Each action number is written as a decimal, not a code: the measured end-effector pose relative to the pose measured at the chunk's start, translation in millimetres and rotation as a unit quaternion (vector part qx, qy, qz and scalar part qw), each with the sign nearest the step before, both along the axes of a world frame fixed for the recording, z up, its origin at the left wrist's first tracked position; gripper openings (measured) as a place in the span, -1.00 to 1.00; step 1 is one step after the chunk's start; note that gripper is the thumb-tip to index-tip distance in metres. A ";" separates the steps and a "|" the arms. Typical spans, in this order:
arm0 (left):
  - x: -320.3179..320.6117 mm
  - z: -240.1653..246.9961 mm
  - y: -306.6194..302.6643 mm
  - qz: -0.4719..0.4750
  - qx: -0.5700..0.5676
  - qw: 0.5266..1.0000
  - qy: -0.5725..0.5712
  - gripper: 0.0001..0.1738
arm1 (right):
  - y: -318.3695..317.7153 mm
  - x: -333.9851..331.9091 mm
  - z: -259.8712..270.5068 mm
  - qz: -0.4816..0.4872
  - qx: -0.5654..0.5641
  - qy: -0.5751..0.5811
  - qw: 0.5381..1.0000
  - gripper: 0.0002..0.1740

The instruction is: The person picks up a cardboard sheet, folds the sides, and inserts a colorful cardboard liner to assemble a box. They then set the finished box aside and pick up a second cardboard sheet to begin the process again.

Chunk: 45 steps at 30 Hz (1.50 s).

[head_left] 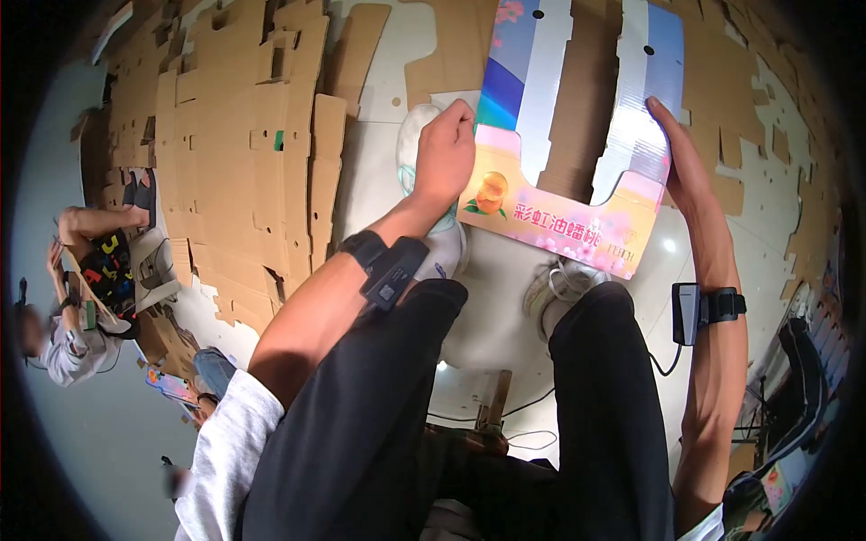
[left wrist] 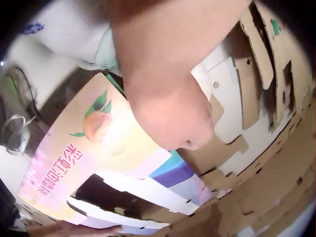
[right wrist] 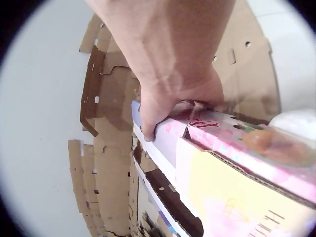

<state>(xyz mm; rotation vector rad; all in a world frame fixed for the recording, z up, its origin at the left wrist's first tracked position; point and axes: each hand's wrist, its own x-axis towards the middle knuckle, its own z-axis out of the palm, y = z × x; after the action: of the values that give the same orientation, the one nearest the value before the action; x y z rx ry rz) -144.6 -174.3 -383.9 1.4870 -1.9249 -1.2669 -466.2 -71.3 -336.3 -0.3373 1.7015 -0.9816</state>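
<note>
A printed cardboard peach box [head_left: 577, 221] with an open middle stands at the top of the head view, over the person's shoes. Its near panel carries a peach picture and red characters. At its left side, the left hand [head_left: 446, 149] holds the edge with curled fingers; in the left wrist view that hand [left wrist: 173, 116] covers part of the box's side wall. The right hand [head_left: 681, 149] grips the right side, thumb laid over the top edge. In the right wrist view this hand [right wrist: 173, 98] clasps the pink printed side wall, most fingers hidden behind it.
Flattened brown cardboard sheets [head_left: 239, 153] lie piled to the left, with more cardboard [head_left: 726, 117] to the right. Another person [head_left: 81, 298] sits at the far left. The wearer's shoes [head_left: 550, 293] stand just below the box.
</note>
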 end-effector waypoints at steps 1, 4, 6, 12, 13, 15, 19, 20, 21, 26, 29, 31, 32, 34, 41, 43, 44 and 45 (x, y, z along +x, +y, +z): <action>-1.4 -1.0 -0.3 -0.014 -0.030 0.999 -0.018 -0.88 | -0.1 0.0 0.0 0.004 0.003 0.003 1.000 -0.14; -2.2 0.0 0.7 -0.048 -0.099 0.991 -0.072 -0.88 | -1.3 -1.6 -1.0 -0.006 0.015 0.027 1.000 -0.11; -4.2 4.3 0.8 -0.059 -0.120 0.986 -0.104 -0.87 | -3.0 -2.4 0.7 0.003 0.013 0.027 1.000 -0.01; -3.1 -0.9 -24.9 -0.143 -0.020 0.970 -0.193 -0.74 | 1.6 0.8 11.5 -0.001 -0.002 0.089 0.996 0.03; 6.4 -10.1 -40.3 -0.133 0.185 0.974 -0.012 -0.69 | 1.4 4.0 15.7 -0.008 -0.002 0.097 0.995 0.03; 33.7 -43.1 -87.2 -0.086 0.544 0.764 0.337 -0.57 | 0.2 3.9 19.3 -0.022 -0.040 0.070 0.997 -0.03; 9.6 43.7 -100.3 0.035 0.293 0.937 0.187 -0.48 | -4.9 17.1 51.2 -0.023 -0.119 0.060 0.991 -0.12; 3.7 67.2 -103.2 0.055 0.278 0.930 0.233 -0.47 | -5.4 18.1 59.1 -0.015 -0.145 0.057 0.988 -0.12; -1.9 85.9 -106.5 0.075 0.265 0.921 0.277 -0.45 | -7.5 16.4 67.1 0.004 -0.153 0.030 0.988 -0.11; -13.4 139.0 -118.2 0.120 0.184 0.883 0.415 -0.50 | -25.8 15.3 95.7 0.061 -0.180 -0.045 0.981 -0.08; -28.1 167.5 -126.9 0.071 0.174 0.854 0.485 -0.50 | -34.1 9.5 90.2 0.071 -0.251 -0.032 0.965 0.01; -29.3 180.8 -127.8 0.022 0.164 0.860 0.483 -0.46 | -27.0 9.7 97.9 0.057 -0.251 0.044 0.965 -0.01; -38.8 195.7 -121.2 0.033 0.123 0.880 0.458 -0.44 | -26.1 9.4 102.3 0.048 -0.249 0.078 0.964 -0.03; -54.7 224.1 -111.0 0.024 0.034 0.907 0.419 -0.30 | -23.9 2.2 119.7 0.045 -0.267 0.112 0.956 0.01; -46.6 227.6 -102.2 0.122 -0.080 0.923 0.356 -0.38 | -15.8 32.9 146.8 -0.030 -0.314 0.229 0.921 -0.19; -45.0 219.0 -103.0 0.169 -0.212 0.924 0.270 -0.46 | -14.7 31.9 148.2 -0.024 -0.298 0.183 0.937 -0.18; -44.1 222.4 -93.1 0.192 -0.208 0.929 0.237 -0.62 | -17.1 33.1 148.9 -0.020 -0.295 0.176 0.939 -0.14; -40.8 225.0 -88.8 0.188 -0.196 0.929 0.250 -0.65 | -20.2 34.4 149.0 -0.018 -0.291 0.170 0.941 -0.09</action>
<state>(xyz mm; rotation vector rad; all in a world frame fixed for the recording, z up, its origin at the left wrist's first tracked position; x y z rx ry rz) -185.4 -263.0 -158.9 1.1167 -1.3718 -0.9049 -431.8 -91.6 -187.3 -0.9099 1.6895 -1.5175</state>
